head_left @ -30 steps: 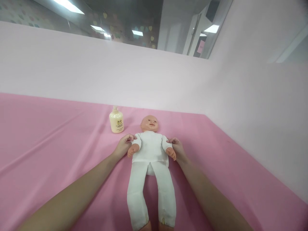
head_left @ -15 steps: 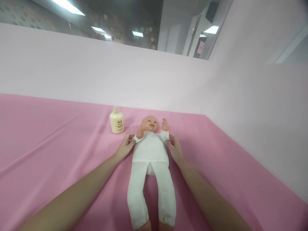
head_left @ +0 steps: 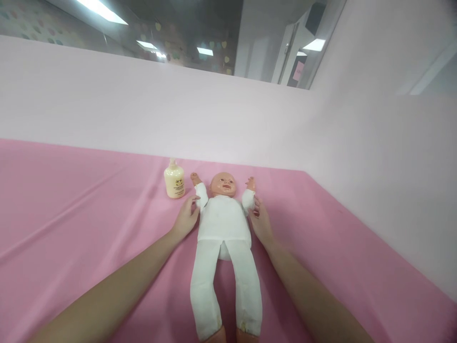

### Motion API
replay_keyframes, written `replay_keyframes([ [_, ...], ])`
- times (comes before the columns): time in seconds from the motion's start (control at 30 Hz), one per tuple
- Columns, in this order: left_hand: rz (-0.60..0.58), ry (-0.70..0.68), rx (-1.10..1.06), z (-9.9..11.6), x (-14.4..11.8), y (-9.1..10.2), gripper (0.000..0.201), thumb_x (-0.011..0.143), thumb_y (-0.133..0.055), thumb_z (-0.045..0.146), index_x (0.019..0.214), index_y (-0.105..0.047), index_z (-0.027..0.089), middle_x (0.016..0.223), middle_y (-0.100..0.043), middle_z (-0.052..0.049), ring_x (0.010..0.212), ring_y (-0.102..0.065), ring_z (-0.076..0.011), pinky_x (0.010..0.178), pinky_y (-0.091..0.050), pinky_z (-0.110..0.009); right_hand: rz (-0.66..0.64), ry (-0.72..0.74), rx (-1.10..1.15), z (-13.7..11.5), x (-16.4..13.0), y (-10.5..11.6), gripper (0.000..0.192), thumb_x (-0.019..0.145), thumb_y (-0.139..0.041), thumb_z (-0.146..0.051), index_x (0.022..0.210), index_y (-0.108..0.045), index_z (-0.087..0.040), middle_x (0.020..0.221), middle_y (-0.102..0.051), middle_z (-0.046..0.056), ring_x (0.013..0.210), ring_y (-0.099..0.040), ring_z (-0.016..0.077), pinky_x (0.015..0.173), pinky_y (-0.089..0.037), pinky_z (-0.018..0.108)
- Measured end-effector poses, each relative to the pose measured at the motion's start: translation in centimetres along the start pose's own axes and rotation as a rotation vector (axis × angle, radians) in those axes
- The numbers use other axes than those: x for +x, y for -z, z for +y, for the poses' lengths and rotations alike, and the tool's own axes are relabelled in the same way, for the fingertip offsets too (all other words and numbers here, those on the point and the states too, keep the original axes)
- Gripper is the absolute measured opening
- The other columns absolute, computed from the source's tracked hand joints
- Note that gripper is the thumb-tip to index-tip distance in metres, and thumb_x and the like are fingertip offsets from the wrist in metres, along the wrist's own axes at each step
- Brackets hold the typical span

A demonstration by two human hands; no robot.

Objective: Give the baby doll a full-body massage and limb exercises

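Note:
A baby doll (head_left: 224,220) with a white cloth body lies on its back, head toward the wall and legs toward me. Its two arms are raised beside the head. My left hand (head_left: 187,219) is closed at the doll's upper arm on the left side, fingers curled against the white sleeve. On the other side, my right hand (head_left: 261,221) has its fingers bent around the doll's other arm. The fingertips are partly hidden behind the cloth. A pale yellow pump bottle (head_left: 174,182) stands upright just beyond my left hand, apart from it.
Pink cloth (head_left: 89,214) covers the table under the doll, with a few soft creases at the left. A white wall (head_left: 150,109) rises behind the table and another along the right. A window (head_left: 200,28) with reflected ceiling lights is set above.
The doll's arm on the left has swung up and outward from its chest to beside the head. The other arm has tilted slightly outward. Both my hands stay at the arms.

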State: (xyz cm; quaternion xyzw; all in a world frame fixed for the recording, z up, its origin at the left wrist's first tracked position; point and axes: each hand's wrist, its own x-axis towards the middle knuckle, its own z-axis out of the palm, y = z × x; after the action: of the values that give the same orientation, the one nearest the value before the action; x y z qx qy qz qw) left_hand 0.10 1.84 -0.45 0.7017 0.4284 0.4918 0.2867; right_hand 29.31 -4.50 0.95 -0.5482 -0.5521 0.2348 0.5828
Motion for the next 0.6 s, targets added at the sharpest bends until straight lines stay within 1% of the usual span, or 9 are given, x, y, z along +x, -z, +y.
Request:
replay_keyframes([
  [0.07, -0.020, 0.018, 0.001, -0.01, -0.02, 0.00, 0.038, 0.087, -0.050, 0.026, 0.126, -0.049, 0.025, 0.129, -0.055, -0.008, 0.123, -0.049, -0.0238, 0.105, -0.038, -0.043, 0.006, -0.004, 0.003, 0.14, -0.04, 0.03, 0.060, 0.085, -0.057, -0.035, 0.143, -0.041, -0.031, 0.131, -0.061, 0.005, 0.112, -0.061, 0.0212, 0.093, -0.049, 0.039],
  [0.17, -0.029, 0.028, -0.001, 0.02, -0.05, -0.04, 0.039, 0.088, -0.050, 0.028, 0.127, -0.049, 0.025, 0.131, -0.054, -0.008, 0.125, -0.049, -0.0241, 0.106, -0.037, -0.043, -0.004, -0.031, -0.019, 0.38, -0.06, 0.14, 0.057, 0.086, -0.056, -0.036, 0.142, -0.045, -0.030, 0.127, -0.064, 0.005, 0.105, -0.063, 0.0207, 0.093, -0.049, 0.039],
  [0.23, -0.029, 0.030, -0.008, 0.14, -0.04, -0.07, 0.040, 0.089, -0.050, 0.029, 0.129, -0.048, 0.025, 0.132, -0.054, -0.009, 0.124, -0.050, -0.0238, 0.107, -0.037, -0.043, -0.024, -0.050, -0.043, 0.54, -0.03, 0.20, 0.055, 0.086, -0.056, -0.037, 0.140, -0.048, -0.030, 0.128, -0.063, 0.005, 0.101, -0.063, 0.0201, 0.094, -0.049, 0.040],
  [0.33, -0.041, 0.022, -0.033, 0.35, 0.00, -0.10, 0.046, 0.089, -0.050, 0.030, 0.135, -0.045, 0.025, 0.138, -0.052, -0.008, 0.127, -0.049, -0.0233, 0.108, -0.037, -0.042, -0.040, -0.072, -0.046, 0.75, 0.05, 0.21, 0.056, 0.085, -0.057, -0.038, 0.140, -0.049, -0.031, 0.130, -0.063, 0.004, 0.099, -0.064, 0.0197, 0.095, -0.049, 0.041],
  [0.47, -0.069, 0.051, -0.064, 0.13, 0.11, -0.20, 0.053, 0.090, -0.050, 0.031, 0.142, -0.043, 0.025, 0.145, -0.048, -0.008, 0.131, -0.046, -0.0250, 0.111, -0.034, -0.042, -0.065, -0.092, -0.026, 0.84, 0.11, 0.12, 0.056, 0.086, -0.057, -0.040, 0.140, -0.049, -0.033, 0.140, -0.056, 0.002, 0.108, -0.062, 0.0209, 0.100, -0.047, 0.042],
  [0.6, -0.094, 0.124, -0.054, -0.52, 0.27, -0.27, 0.057, 0.089, -0.052, 0.036, 0.144, -0.042, 0.023, 0.143, -0.051, -0.010, 0.131, -0.047, -0.0285, 0.111, -0.033, -0.045, -0.083, -0.132, -0.040, 0.67, 0.09, 0.17, 0.056, 0.085, -0.060, -0.043, 0.140, -0.050, -0.035, 0.147, -0.049, 0.000, 0.125, -0.054, 0.0242, 0.109, -0.039, 0.045],
])
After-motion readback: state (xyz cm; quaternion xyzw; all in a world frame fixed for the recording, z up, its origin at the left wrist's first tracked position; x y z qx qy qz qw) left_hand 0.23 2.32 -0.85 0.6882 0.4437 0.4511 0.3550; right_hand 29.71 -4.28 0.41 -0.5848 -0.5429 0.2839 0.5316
